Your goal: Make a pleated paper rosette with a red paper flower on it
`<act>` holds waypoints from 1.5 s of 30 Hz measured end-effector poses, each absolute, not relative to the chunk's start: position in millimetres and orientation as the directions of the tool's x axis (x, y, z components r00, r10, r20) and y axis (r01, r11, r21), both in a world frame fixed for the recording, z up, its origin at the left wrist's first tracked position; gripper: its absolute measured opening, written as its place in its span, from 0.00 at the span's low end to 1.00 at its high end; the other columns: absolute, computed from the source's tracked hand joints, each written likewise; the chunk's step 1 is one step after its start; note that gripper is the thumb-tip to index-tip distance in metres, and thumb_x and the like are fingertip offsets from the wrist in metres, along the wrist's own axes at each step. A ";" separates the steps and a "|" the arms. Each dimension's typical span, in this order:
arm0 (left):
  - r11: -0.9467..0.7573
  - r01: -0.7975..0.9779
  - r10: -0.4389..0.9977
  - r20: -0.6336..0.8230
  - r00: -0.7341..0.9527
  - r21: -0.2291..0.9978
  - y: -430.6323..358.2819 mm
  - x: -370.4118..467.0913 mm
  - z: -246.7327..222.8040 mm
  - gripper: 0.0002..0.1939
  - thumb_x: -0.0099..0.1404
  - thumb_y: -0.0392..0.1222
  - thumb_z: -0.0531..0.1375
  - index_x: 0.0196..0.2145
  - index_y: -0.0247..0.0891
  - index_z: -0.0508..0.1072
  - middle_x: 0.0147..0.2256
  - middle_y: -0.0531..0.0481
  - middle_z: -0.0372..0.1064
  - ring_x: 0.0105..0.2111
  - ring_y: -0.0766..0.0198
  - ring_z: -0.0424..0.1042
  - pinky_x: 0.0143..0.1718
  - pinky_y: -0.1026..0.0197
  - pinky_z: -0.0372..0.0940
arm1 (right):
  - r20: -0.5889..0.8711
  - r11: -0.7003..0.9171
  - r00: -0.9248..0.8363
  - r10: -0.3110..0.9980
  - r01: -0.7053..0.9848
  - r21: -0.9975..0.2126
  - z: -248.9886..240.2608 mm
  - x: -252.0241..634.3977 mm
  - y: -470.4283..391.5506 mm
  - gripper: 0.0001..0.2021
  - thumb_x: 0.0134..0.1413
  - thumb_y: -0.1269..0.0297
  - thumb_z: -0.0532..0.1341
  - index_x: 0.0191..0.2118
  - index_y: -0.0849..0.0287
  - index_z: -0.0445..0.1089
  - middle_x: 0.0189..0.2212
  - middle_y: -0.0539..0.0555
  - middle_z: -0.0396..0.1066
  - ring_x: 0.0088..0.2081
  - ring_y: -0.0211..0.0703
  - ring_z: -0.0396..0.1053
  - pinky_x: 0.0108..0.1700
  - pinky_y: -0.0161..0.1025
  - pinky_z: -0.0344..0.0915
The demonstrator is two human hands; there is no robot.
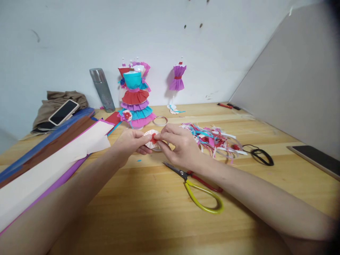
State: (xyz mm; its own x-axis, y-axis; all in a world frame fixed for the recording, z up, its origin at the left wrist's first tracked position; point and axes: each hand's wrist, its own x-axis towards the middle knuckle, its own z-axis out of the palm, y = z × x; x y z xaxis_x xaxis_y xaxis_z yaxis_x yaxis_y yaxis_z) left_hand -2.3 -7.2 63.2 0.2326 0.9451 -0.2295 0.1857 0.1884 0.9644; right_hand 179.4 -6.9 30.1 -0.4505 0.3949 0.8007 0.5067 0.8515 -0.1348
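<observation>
Fingers [138, 136] of both hands pinch one rosette [150, 137] (white, red centre); scissors [198, 186] lie just below them; scraps [212, 139] right.

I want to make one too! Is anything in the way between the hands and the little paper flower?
Nothing is. The left hand and right hand both pinch the white and red paper rosette directly. The scissors lie nearer the person, and the paper scraps sit off to the right.

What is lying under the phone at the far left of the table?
The phone rests on a crumpled brown cloth, which lies on the table. Anything beneath the cloth is hidden.
</observation>
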 end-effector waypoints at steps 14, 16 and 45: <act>0.265 0.147 0.917 -0.296 0.269 0.953 -7.0 -4.0 61.0 0.20 0.46 0.54 0.72 0.22 0.32 0.77 0.20 0.47 0.73 0.21 0.66 0.73 0.25 0.67 0.65 | 0.794 0.824 -0.591 0.143 0.515 0.235 24.6 177.7 -6.2 0.11 0.63 0.75 0.54 0.31 0.62 0.71 0.26 0.55 0.69 0.28 0.40 0.60 0.29 0.39 0.56; 0.265 0.144 0.916 -0.295 0.273 0.953 -7.7 -3.8 61.8 0.20 0.46 0.54 0.71 0.21 0.32 0.76 0.19 0.47 0.73 0.21 0.67 0.72 0.25 0.67 0.65 | 0.791 0.816 -0.598 0.128 0.517 0.259 23.2 177.7 -5.3 0.12 0.63 0.75 0.54 0.30 0.62 0.70 0.25 0.54 0.68 0.27 0.39 0.58 0.29 0.39 0.54; 0.118 0.145 0.920 -0.163 0.356 0.982 -6.2 -9.0 55.7 0.24 0.49 0.59 0.70 0.30 0.32 0.79 0.27 0.44 0.77 0.28 0.64 0.75 0.34 0.63 0.69 | 0.388 0.465 -0.297 0.873 0.259 -0.847 40.4 179.0 1.5 0.12 0.52 0.58 0.60 0.36 0.61 0.75 0.28 0.52 0.72 0.29 0.38 0.65 0.31 0.37 0.60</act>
State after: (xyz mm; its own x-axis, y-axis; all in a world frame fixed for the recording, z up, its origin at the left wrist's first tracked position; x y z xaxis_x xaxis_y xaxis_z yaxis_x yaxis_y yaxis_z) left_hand -9.0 -6.2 55.7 0.3562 0.9201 -0.1630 0.1449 0.1179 0.9824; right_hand 179.0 1.5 40.4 -0.2965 0.8726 0.3880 0.2593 0.4646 -0.8467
